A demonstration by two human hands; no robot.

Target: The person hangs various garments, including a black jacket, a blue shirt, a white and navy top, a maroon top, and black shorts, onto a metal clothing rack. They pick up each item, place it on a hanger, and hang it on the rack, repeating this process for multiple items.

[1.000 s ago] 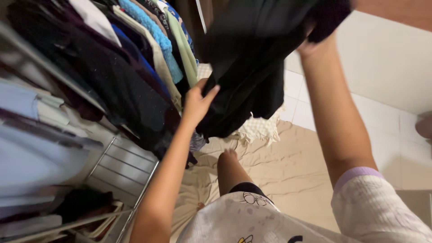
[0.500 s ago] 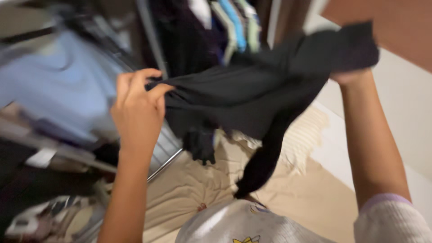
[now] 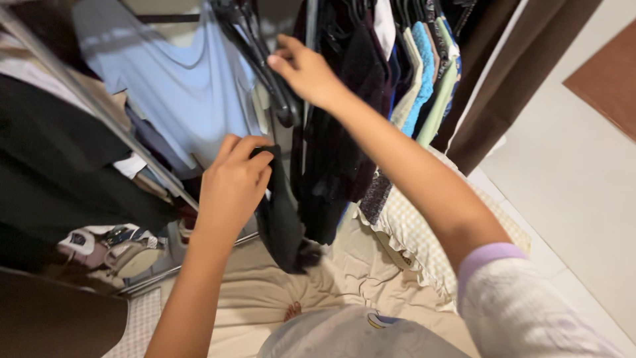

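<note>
Left hand (image 3: pixel 233 182) fingers pinched on black garment (image 3: pixel 281 219) hanging below rack rail (image 3: pixel 99 109); right hand (image 3: pixel 306 69) fingers loosely curled at black hangers (image 3: pixel 271 79); risk: one-handed grip slipping, garment dropping onto beige sheet (image 3: pixel 298 292).

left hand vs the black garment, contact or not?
Touching. The head view shows the left hand with its fingers curled over the top edge of the black garment, which hangs down below the grip with no gap.

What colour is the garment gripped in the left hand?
Black; the garment hangs from the left hand, clearest in the head view.
</note>
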